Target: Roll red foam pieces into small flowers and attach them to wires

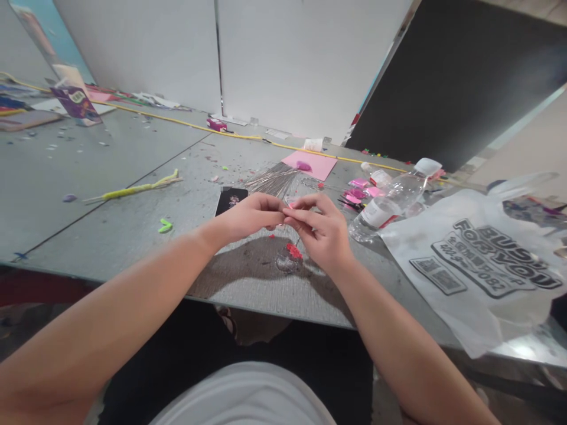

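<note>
My left hand [259, 216] and my right hand [319, 227] meet at the fingertips above the grey table [248, 283]. Between the fingertips shows a small pink piece [291, 206], pinched by my right hand; my left fingers are closed against it, and what they grip is too small to make out. Just below the hands, red bits [294, 251] lie at a small clear, glittery item. A bundle of thin wires [274, 180] lies behind the hands. Beside my left wrist is a black phone-like object [230, 199], partly hidden.
A plastic bottle [392, 200] and a white printed bag [487, 265] stand at the right. Pink packets [358, 193] lie left of the bottle. Behind are a pink sheet [322, 165] and a yellow cord [186, 124]. A yellow-green fuzzy stick [139, 188] lies left.
</note>
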A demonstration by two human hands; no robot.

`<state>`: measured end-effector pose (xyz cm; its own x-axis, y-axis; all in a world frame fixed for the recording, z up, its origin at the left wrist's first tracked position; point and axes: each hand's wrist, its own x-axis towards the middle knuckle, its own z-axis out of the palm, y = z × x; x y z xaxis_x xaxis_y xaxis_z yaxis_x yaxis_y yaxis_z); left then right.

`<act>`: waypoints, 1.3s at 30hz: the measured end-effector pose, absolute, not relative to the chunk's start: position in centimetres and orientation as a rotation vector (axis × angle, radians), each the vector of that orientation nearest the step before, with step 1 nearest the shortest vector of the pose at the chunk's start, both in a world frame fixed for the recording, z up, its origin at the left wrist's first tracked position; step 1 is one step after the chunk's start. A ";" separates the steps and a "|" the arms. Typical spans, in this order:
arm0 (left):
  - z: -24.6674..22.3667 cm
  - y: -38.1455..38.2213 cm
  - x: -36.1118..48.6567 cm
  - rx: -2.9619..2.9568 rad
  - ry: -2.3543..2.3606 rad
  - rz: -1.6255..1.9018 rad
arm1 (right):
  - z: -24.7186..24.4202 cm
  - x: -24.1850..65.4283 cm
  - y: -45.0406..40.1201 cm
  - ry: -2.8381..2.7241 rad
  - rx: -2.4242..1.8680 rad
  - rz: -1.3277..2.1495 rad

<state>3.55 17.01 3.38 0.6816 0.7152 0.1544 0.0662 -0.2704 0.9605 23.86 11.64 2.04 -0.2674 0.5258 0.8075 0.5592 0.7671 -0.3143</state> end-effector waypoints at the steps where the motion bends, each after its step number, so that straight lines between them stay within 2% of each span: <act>1: 3.4 17.0 3.6 1.760 0.610 0.702 | 2.2 23.9 11.6 -1.941 -0.817 -0.029; 8: 3.6 17.1 3.6 1.876 0.537 0.616 | 3.2 24.5 11.6 -1.985 -0.800 0.131; 16: 3.7 17.1 3.4 1.823 0.523 0.640 | 3.0 24.5 11.5 -2.111 -0.710 -0.053; 26: 4.0 17.2 3.4 1.878 0.569 0.638 | 3.4 24.6 11.2 -2.119 -0.827 0.165; 39: 4.1 17.0 3.5 1.882 0.632 0.661 | 3.2 24.7 11.4 -2.145 -0.737 -0.073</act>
<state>3.47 16.97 4.14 0.7139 0.6808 0.1635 0.1334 -0.3616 0.9227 24.69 11.36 3.20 -0.4693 0.4800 0.7412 0.5290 0.8249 -0.1992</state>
